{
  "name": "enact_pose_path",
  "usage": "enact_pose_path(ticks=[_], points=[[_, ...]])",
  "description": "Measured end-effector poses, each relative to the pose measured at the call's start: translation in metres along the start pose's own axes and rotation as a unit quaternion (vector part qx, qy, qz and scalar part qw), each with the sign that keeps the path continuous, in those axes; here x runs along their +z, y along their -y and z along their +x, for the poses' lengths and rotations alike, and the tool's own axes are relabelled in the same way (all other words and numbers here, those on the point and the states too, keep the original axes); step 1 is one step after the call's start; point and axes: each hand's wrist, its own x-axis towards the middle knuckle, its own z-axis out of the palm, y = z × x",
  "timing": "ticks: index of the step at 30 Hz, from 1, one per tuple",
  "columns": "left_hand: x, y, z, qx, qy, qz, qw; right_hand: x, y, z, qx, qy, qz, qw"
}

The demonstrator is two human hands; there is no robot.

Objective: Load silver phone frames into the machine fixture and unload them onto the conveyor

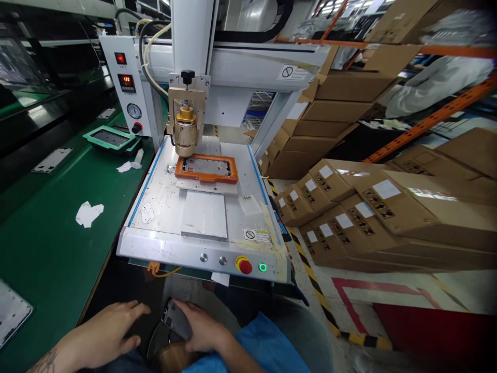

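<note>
My right hand [207,327] grips a dark grey phone housing [177,321] with cutouts at one end, low in front of my lap. Beside it, my left hand [108,329] hangs with thumb and fingers apart, holding nothing. Beyond both hands stands a benchtop machine [202,248] with a white bed. On that bed an orange fixture [233,170] bears a grey phone frame [205,166]. The machine's brass-coloured head [185,134] is over the fixture's left end; whether it touches the frame I cannot tell.
A red emergency button [245,267] and a lit green button [263,267] are on the machine's front. The green bench [50,223] at left bears a green fixture [111,138], a flat plate [11,313] and torn paper [89,214]. Cardboard boxes [388,217] are stacked at right.
</note>
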Motion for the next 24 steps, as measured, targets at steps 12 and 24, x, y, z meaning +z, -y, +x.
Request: enact_pose_path(ticks=[12,24], points=[[-0.036,-0.047,0.0,0.093,-0.113,-0.055,0.988,-0.013,0.017,-0.007,-0.017,0.003,0.036,0.999],[-0.175,-0.164,0.139,0.339,-0.478,0.238,0.775,-0.005,0.008,-0.003,0.019,-0.011,-0.007,1.0]])
